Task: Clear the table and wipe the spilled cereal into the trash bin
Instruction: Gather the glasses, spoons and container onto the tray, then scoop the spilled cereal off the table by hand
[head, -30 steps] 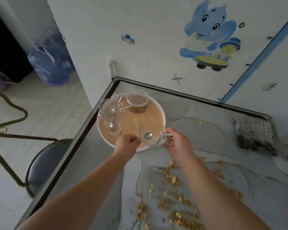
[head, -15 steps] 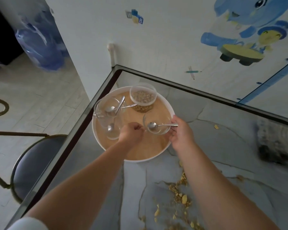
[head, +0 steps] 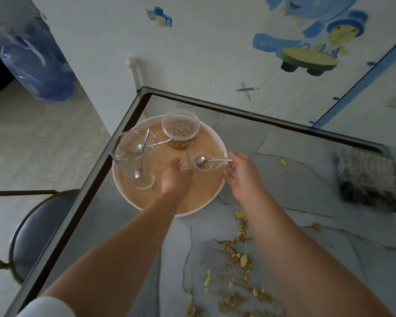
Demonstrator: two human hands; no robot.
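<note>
A round white-rimmed tray (head: pixel 199 197) with a wooden bottom sits on the marble table's far left corner. On its right side stands a clear glass bowl (head: pixel 205 148) with a spoon (head: pixel 212 160) in it. My left hand (head: pixel 175 177) is closed on the bowl's small handle. Just right of the bowl, at the tray's rim, my right hand (head: pixel 242 175) has its fingers apart and holds nothing. Spilled cereal (head: pixel 236 255) lies scattered on the table between my forearms and nearer to me.
The tray also holds a plastic tub of cereal (head: pixel 180 128) and stacked glass cups with spoons (head: pixel 133 156). A grey cloth (head: pixel 366 177) lies at the right. A stool (head: pixel 39 227) stands left of the table, and a blue water bottle (head: pixel 32 62) is on the floor beyond.
Both hands carried the glass bowl with its spoon further onto the tray. My right hand then let go and opened, while the left stays on the handle.
</note>
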